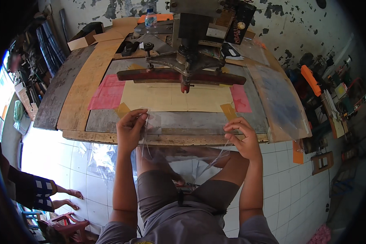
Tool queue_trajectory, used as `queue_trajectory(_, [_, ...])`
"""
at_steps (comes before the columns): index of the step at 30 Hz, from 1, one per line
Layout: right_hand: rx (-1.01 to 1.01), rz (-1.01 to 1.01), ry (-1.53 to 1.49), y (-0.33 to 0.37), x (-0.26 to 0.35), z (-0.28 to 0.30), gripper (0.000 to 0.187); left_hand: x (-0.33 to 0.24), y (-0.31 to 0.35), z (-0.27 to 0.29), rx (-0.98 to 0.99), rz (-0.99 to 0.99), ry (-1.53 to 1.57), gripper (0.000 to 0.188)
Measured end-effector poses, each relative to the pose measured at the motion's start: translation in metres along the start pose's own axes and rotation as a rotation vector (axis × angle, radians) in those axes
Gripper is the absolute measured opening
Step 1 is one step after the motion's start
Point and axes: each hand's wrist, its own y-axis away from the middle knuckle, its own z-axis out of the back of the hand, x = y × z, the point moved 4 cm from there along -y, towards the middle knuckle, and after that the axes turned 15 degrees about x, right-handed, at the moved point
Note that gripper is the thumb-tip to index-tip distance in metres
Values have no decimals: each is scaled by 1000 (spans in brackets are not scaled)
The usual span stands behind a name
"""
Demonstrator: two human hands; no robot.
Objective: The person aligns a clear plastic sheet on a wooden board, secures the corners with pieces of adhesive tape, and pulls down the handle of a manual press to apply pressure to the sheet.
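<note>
Over the table's front edge, a thin clear plastic sheet (pixel 153 125) is stretched between my hands and droops toward my lap. My left hand (pixel 130 127) pinches its left side between thumb and fingers. At its right side, the thumb and curled fingers of my right hand (pixel 245 138) close on the film's edge. Just beyond my hands lies a yellow sheet (pixel 171 101) flat on the grey work surface, with pink pieces (pixel 107 92) at its ends and brown tape (pixel 229 110) at its near corners. Above it hangs the press's long dark red bar (pixel 154 75).
Clear plastic film (pixel 278 101) covers the table's right side. Behind the press stand a water bottle (pixel 150 20) and an open cardboard box (pixel 85 40). More clear plastic (pixel 101 158) hangs below the front edge at left. Another person's legs (pixel 65 195) show at lower left, near a red stool (pixel 71 227).
</note>
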Motion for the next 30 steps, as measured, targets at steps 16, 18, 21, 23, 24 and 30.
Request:
queue_trajectory(16, [195, 49, 370, -3, 31, 9, 21, 4, 1, 2, 1, -1, 65, 20])
queue_trajectory(18, [190, 39, 309, -1, 19, 6, 19, 5, 0, 2, 5, 0, 50, 20])
queue_trajectory(21, [99, 30, 173, 4, 12, 6, 14, 1, 1, 1, 26, 33, 84, 23])
queue_trajectory(23, [88, 58, 133, 6, 12, 5, 12, -3, 1, 0, 7, 56, 57, 23])
queue_trajectory(24, [77, 85, 94, 8, 12, 4, 11, -1, 0, 0, 8, 55, 57, 23])
queue_trajectory(30, [25, -3, -256, 21, -8, -12, 6, 1, 0, 2, -13, -37, 54, 21])
